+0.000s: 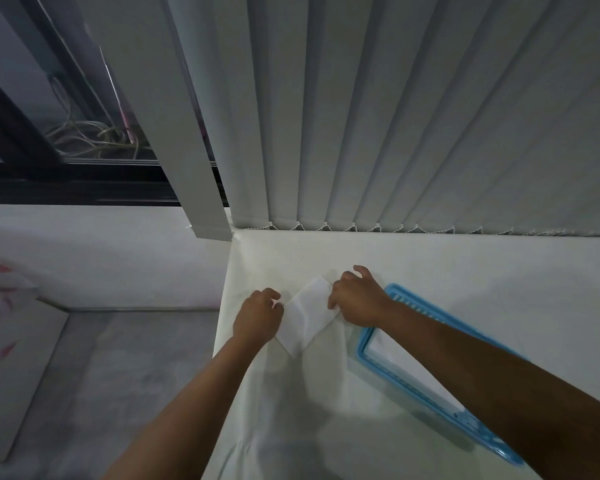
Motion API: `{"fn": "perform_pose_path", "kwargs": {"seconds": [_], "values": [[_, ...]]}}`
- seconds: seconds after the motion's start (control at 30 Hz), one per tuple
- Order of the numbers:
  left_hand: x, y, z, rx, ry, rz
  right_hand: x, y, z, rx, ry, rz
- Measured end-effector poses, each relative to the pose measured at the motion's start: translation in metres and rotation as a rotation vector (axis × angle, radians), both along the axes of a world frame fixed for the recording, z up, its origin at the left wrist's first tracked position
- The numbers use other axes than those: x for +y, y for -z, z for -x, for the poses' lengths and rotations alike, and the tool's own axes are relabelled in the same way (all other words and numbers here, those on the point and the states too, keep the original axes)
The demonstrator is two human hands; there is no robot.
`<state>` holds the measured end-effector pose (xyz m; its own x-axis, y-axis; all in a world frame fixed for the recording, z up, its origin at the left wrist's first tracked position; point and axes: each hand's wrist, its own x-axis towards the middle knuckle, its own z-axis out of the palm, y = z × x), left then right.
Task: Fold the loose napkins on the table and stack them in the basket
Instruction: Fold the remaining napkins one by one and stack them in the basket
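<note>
A white napkin (305, 315) lies on the table's white cloth (326, 393), partly folded, with one corner pointing toward me. My left hand (258, 315) pinches its left edge. My right hand (355, 299) presses on its right edge with fingers curled. A flat light-blue basket (362, 355) sits to the right of the napkin, largely covered by my right forearm; white napkins (406, 362) lie inside it.
The table's left edge runs just left of my left hand, with grey floor (118, 375) below. Vertical blinds (395, 133) hang along the table's far edge. A dark window frame (66, 181) stands at the upper left.
</note>
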<state>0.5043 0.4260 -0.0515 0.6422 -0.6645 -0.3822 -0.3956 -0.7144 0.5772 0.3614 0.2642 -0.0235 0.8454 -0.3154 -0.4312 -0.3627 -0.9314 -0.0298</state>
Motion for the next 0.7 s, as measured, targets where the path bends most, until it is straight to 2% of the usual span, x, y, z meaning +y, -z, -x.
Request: {"fn": "perform_pose_path", "kwargs": {"seconds": [0.13,0.37,0.53,0.63,0.7], "values": [[-0.006,0.004,0.006,-0.081,0.047,-0.04,0.01,0.01,0.002,-0.062,0.035,0.053],[-0.019,0.002,0.008,-0.081,0.065,-0.155,0.024,0.015,-0.004,-0.003,0.095,0.097],[-0.021,-0.006,0.0,0.066,0.041,-0.164,0.022,0.01,0.001,-0.042,0.17,0.075],[-0.017,-0.013,-0.006,0.19,-0.014,-0.075,0.028,0.003,0.006,-0.193,0.279,-0.012],[-0.012,-0.018,-0.008,0.358,-0.119,0.017,0.039,-0.006,0.009,-0.341,0.375,-0.067]]}}
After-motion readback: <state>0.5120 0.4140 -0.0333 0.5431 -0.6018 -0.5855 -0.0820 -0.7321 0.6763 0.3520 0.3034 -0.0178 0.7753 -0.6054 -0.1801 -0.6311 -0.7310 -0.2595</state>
